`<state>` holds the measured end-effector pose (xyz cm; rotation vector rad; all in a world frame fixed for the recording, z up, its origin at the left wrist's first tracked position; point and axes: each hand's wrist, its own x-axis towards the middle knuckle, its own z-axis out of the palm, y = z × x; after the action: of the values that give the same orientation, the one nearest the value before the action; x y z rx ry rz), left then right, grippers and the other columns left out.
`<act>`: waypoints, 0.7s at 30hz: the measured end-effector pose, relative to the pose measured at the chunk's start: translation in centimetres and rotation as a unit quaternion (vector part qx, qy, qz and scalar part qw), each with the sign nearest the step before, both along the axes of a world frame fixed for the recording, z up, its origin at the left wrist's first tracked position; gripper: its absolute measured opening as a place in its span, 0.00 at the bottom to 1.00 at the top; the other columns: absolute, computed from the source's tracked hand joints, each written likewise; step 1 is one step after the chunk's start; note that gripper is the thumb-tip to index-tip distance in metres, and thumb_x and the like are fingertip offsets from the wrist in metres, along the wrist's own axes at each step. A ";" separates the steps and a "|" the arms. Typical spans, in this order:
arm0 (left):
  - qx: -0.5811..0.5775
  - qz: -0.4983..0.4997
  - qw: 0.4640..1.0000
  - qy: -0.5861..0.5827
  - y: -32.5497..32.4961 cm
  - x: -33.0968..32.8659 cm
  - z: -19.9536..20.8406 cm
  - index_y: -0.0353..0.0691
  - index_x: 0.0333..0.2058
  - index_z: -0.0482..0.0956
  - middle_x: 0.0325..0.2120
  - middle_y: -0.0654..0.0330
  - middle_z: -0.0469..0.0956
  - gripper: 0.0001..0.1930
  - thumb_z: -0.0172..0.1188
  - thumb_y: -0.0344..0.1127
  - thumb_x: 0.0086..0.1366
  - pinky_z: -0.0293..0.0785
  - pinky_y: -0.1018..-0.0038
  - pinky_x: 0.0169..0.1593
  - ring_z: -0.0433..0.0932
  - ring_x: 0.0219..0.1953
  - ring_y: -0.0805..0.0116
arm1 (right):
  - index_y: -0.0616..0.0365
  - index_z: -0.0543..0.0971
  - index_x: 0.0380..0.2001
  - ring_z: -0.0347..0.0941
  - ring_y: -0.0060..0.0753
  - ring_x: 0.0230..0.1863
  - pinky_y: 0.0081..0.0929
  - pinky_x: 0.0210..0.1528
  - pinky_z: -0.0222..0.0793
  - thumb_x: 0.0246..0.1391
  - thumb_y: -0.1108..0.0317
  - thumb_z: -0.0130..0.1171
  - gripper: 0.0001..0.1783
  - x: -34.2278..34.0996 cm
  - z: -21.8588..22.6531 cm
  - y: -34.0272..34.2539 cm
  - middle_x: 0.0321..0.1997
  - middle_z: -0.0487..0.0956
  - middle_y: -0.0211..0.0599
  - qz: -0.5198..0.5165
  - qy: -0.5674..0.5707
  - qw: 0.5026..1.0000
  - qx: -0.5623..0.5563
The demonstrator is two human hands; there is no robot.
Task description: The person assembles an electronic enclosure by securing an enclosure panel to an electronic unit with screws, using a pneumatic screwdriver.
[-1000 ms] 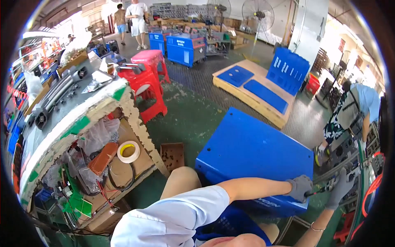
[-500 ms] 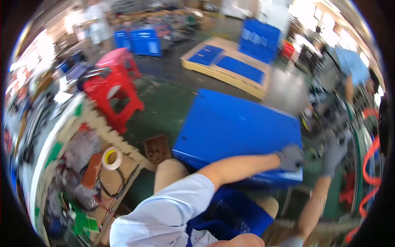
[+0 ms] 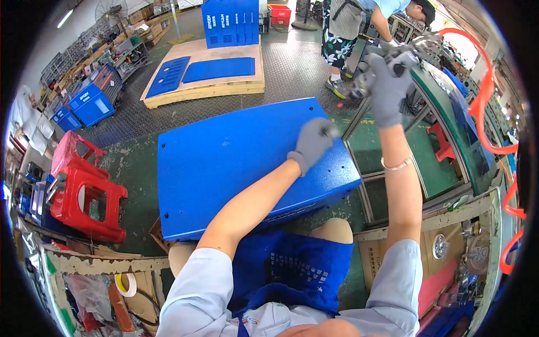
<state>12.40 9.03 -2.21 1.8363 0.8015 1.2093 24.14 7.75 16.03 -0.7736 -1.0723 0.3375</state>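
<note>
A large blue metal box [image 3: 236,163] lies before my knees, with small dark screws near its corners. My left hand [image 3: 313,147], in a grey glove, is over the right part of its top. The fingers are closed, and a small dark thing shows at their tips, too blurred to name. Beyond the box's right edge my right hand [image 3: 388,92], also gloved, is raised and closed around a silvery air tool [image 3: 405,56]. A red coiled hose [image 3: 482,106] runs from beside that tool down the right side. The tool's tip is blurred.
Red stools [image 3: 90,196] stand at left. A wooden pallet [image 3: 208,95] behind the box carries blue panels. A co-worker [image 3: 359,28] bends over a green-edged bench [image 3: 443,106] at far right. Low trays with tape [image 3: 126,285] and loose parts flank my legs.
My view has turned to the right. The left hand has moved from the box's near right edge onto its top; the right hand is now raised by the hose, gripping the air tool.
</note>
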 end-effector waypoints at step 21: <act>-0.350 -0.058 0.753 -0.554 5.2 -3.6 -0.7 0.39 0.38 0.73 0.36 0.54 0.76 0.14 0.48 0.45 0.71 0.80 0.69 0.42 0.78 0.40 0.62 | 0.63 0.72 0.38 0.76 0.23 0.29 0.21 0.33 0.74 0.41 0.75 0.62 0.17 -3.0 -4.6 8.5 0.32 0.80 0.35 -0.075 -0.082 0.994 0.011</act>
<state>8.80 14.21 -2.91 0.3558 0.3193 1.3678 21.11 16.23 11.39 -0.8687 -1.1614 0.1350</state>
